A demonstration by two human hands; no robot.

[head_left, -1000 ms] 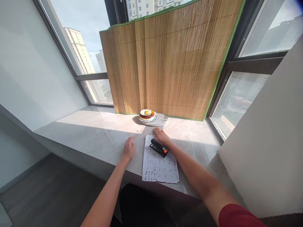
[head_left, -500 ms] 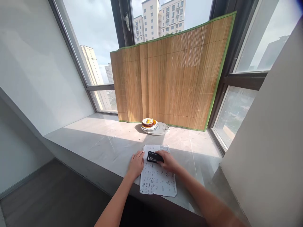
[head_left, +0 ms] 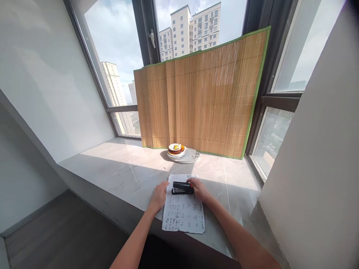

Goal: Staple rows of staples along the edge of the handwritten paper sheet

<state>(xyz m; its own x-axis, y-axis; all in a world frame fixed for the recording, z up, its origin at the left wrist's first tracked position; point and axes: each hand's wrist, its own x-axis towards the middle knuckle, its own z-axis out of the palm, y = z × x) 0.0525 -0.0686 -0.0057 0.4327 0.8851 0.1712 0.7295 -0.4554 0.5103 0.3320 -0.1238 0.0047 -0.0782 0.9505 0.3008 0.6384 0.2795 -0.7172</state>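
A sheet of paper [head_left: 183, 215] covered in handwritten marks lies on the stone sill, its near end reaching past the front edge. My right hand [head_left: 199, 189] grips the right end of a black stapler [head_left: 182, 188] above the upper part of the sheet. The stapler's two arms point left and stand slightly apart, with a bit of red showing by my fingers. Beside the sheet's left edge rests my left hand [head_left: 159, 195], fingers stretched out and touching the paper's margin. Nothing shows in that hand.
Toward the window, a stack of small plates [head_left: 176, 150] stands on a larger oval plate [head_left: 193, 156]. Behind it a bamboo mat [head_left: 196, 104] with green edging leans against the window frame. A slanting wall [head_left: 314, 157] bounds the sill [head_left: 112, 170] on the right.
The stapler has turned in my right hand, and its arms now show more clearly apart. My left hand has shifted slightly at the paper's edge. The view has tilted up a little.
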